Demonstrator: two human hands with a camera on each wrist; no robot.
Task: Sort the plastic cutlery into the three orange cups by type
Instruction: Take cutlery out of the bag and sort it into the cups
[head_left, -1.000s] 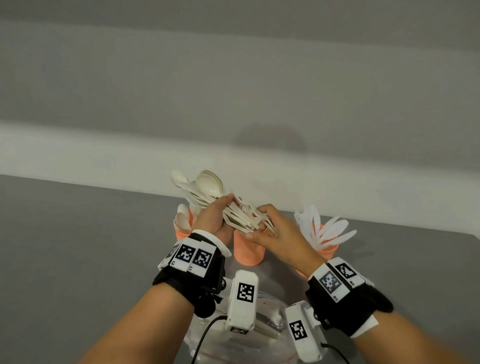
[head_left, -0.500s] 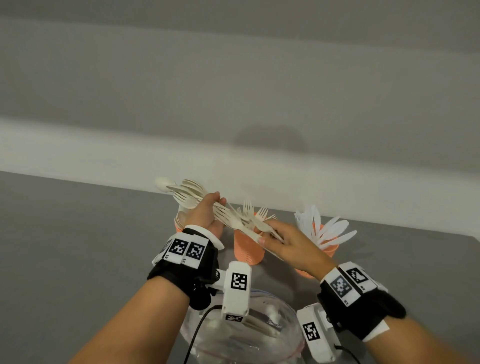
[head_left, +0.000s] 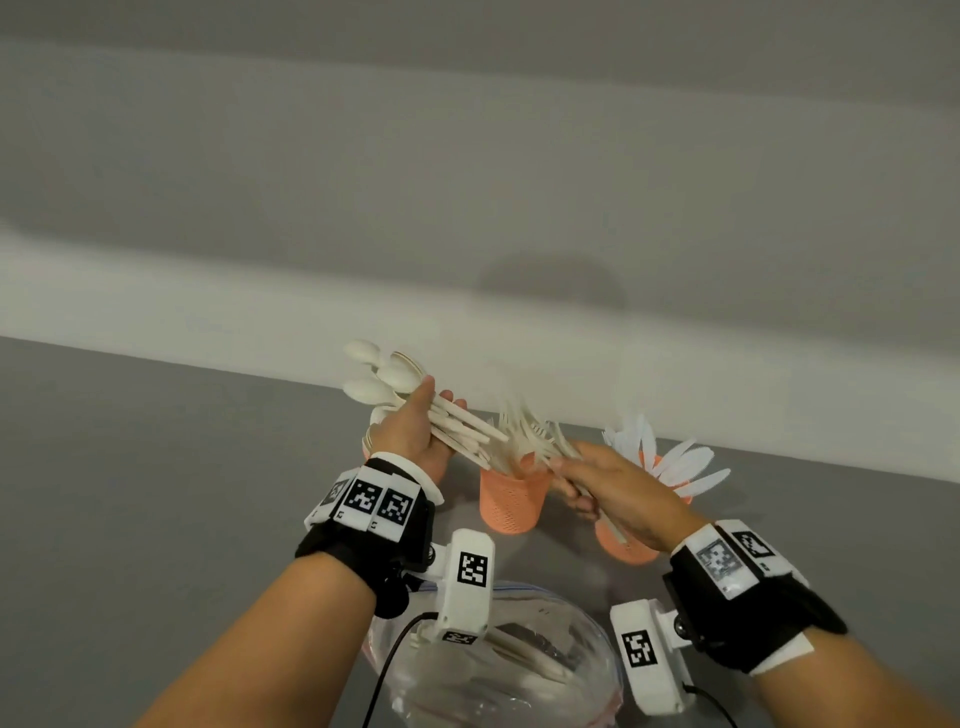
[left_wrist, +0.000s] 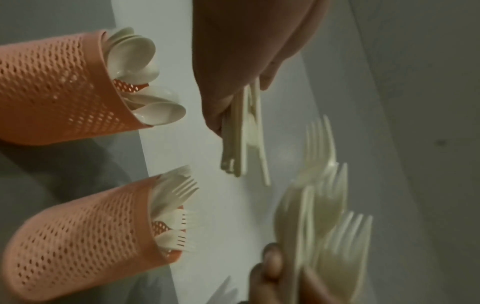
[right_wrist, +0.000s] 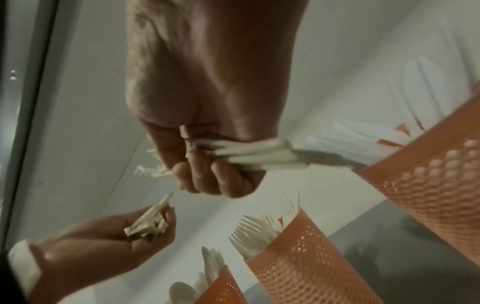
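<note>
While the left hand (head_left: 415, 431) grips a spoon bundle (head_left: 384, 384), the right hand (head_left: 613, 488) clutches forks (head_left: 530, 436) over the middle cup (head_left: 511, 499); dropping them in handles-first likely comes next.

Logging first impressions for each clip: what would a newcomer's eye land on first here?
Most likely the two hands above the cups: the left hand grips a bundle of spoons with bowls fanned out to the left, while the right hand grips a bunch of forks over the middle orange cup. To the right, white knives fan out of another orange cup.
</note>
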